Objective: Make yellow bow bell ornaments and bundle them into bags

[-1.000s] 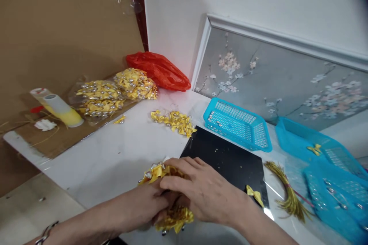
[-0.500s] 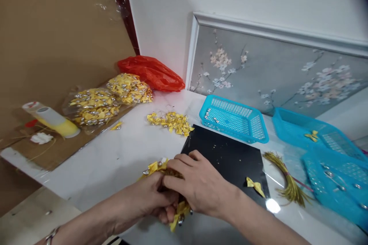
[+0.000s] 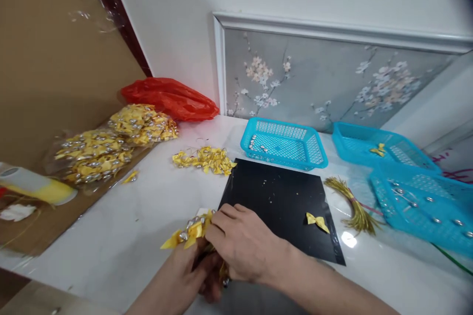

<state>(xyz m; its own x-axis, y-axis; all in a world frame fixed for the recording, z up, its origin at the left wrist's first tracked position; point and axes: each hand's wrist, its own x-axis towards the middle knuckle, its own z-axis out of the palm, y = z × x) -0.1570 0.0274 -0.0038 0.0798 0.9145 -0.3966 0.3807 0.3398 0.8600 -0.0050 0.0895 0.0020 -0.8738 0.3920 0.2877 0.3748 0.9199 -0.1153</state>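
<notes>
Both hands are together at the near edge of a black mat [image 3: 273, 197]. Between them is a bunch of yellow ribbon bows with silver beads [image 3: 194, 229], partly hidden by the fingers. My left hand [image 3: 195, 268] is closed round the bunch from below. Over its top, my right hand [image 3: 244, 243] is curled with the fingertips out of sight among the bows. One loose yellow bow [image 3: 317, 222] lies on the right of the mat. A pile of beaded bows [image 3: 207, 160] rests on the white table beyond the hands.
Blue baskets stand at the back [image 3: 284, 142] and right [image 3: 424, 206], holding silver beads; another blue basket [image 3: 354, 142] holds a bow. Gold wire ties [image 3: 356, 211] lie beside the mat. Bagged bows [image 3: 96, 152], a red plastic bag [image 3: 170, 98] and a bottle [image 3: 37, 184] are left.
The camera view has shifted, so the table things appear further left. The bunch has turned, with more bows showing beyond my left hand; both hands still hold it.
</notes>
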